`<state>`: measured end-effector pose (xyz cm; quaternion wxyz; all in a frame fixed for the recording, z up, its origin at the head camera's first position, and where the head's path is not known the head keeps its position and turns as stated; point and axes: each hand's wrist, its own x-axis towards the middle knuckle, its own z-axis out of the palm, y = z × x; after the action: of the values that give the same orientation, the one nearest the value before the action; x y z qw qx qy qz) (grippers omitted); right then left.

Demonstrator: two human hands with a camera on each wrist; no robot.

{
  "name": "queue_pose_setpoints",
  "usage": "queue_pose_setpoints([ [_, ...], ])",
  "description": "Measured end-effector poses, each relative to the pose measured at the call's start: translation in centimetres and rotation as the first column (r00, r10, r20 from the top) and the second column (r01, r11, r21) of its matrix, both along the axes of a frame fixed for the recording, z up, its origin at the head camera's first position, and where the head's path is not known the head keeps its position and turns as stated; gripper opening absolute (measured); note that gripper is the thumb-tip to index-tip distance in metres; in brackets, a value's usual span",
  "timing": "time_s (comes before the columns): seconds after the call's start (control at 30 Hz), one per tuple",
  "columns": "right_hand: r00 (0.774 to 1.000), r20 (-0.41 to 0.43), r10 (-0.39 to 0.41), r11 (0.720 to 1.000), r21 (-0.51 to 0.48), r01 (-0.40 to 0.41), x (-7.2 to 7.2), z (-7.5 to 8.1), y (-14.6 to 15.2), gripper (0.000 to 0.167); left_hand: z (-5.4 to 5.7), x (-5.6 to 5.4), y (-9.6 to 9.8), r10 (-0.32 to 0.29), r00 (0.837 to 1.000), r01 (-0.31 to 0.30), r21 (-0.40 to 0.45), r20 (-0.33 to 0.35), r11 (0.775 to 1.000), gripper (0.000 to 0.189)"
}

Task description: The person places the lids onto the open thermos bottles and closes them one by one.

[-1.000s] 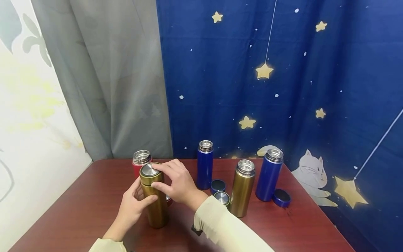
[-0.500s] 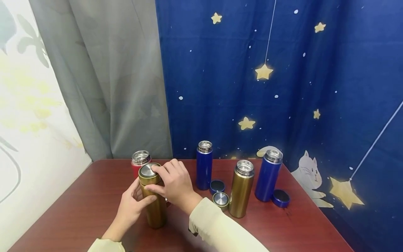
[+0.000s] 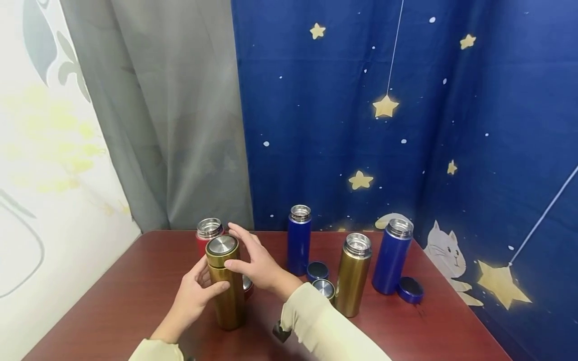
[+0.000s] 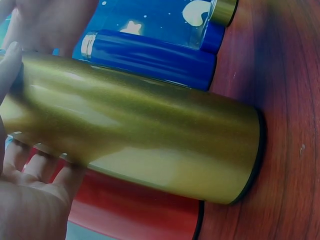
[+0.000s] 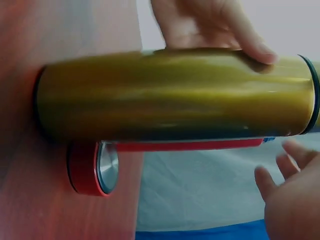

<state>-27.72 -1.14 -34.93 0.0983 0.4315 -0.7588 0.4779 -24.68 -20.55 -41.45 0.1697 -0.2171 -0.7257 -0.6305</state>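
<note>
A gold thermos with its silver-topped lid in place stands upright on the table. My left hand grips the thermos body from the left, thumb across the front and fingers round the far side. My right hand is at the lid's right side, fingers spread and lifted off the top, thumb tip right at the lid's lower edge. In the right wrist view, the right fingers are apart from the thermos. Behind it is an uncapped red thermos, partly hidden, with a red lid beside its base.
To the right stand two uncapped blue thermoses and an uncapped gold thermos. Two blue lids and a gold lid lie beside them on the dark red table. Curtains hang behind the table.
My right fingers have come off the lid's top and spread open, moving up and away. The left hand still holds the thermos. The head view has shifted slightly.
</note>
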Motion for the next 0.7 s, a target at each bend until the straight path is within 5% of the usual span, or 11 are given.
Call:
queue_pose_setpoints([
  [0.07,0.992,0.107,0.072,0.997,-0.039,-0.068,0.1,-0.1,0.2,0.070,-0.1,0.0,0.1,-0.007,1.000,0.007,0.002,0.003,1.000,0.078],
  [0.17,0.987,0.118,0.111,0.994,-0.032,-0.108,0.2,-0.3,0.3,0.071,-0.2,-0.1,0.1,-0.007,1.000,0.007,0.009,0.002,1.000,0.078],
  [0.4,1.000,-0.025,-0.016,1.000,0.024,0.016,0.8,-0.7,0.3,0.078,-0.1,0.1,0.1,0.007,1.000,-0.007,0.005,-0.007,1.000,0.076],
  [0.7,0.968,-0.183,-0.172,0.984,-0.069,0.162,0.9,-1.4,1.2,0.068,0.0,0.1,0.3,0.005,1.000,-0.005,0.006,-0.015,1.000,0.077],
])
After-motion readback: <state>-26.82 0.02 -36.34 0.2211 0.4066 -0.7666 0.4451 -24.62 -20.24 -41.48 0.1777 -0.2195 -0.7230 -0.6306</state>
